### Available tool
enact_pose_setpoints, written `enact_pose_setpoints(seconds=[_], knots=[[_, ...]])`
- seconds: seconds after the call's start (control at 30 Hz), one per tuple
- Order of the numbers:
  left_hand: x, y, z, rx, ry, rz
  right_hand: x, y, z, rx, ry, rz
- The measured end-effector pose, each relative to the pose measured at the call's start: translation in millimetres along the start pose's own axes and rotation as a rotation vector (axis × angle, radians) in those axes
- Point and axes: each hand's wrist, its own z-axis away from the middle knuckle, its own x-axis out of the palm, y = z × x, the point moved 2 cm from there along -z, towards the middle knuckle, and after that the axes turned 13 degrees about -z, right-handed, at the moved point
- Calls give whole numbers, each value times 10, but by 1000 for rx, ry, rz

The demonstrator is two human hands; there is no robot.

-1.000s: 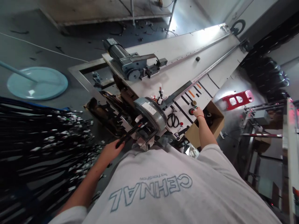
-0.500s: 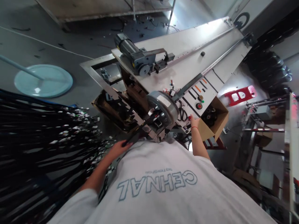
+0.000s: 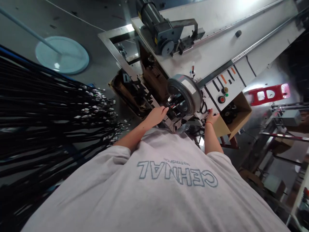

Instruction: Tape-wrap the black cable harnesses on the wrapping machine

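Note:
My left hand (image 3: 158, 116) is closed at the near left side of a grey ring-shaped head (image 3: 187, 93) on the bench. Its fingers press together by the dark parts in the ring's opening, and what they hold is hidden. On the bench's near edge rests my right hand (image 3: 211, 117), its fingers partly spread beside a small red spot I cannot identify. Left of it lie scissors with black handles (image 3: 204, 107). A red button (image 3: 221, 99) and a yellowish knob (image 3: 225, 90) sit beyond that hand.
An open cardboard box (image 3: 238, 119) holding dark rolls stands at the right. Black cables with white connectors (image 3: 84, 103) hang at the left. A motor unit (image 3: 156, 29) is mounted on the white bench (image 3: 217, 38). A round pale base (image 3: 64, 56) stands on the floor.
My left hand has moved forward and right, from a dark cable end near my waist to the ring-shaped head. The right hand stays at the bench edge. The camera view has shifted.

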Motion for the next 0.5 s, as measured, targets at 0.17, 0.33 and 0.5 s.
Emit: enact_pose_setpoints(seconds=[0.17,0.33,0.5], knots=[[22,-77,78,-18,5,38,19,34,-31,-57,5,1],[55,-130,85,-16,-2,46,43,68,-69,-68,7,35],[70,-183,101,-19,5,41,65,78,-90,-72,-7,-2]])
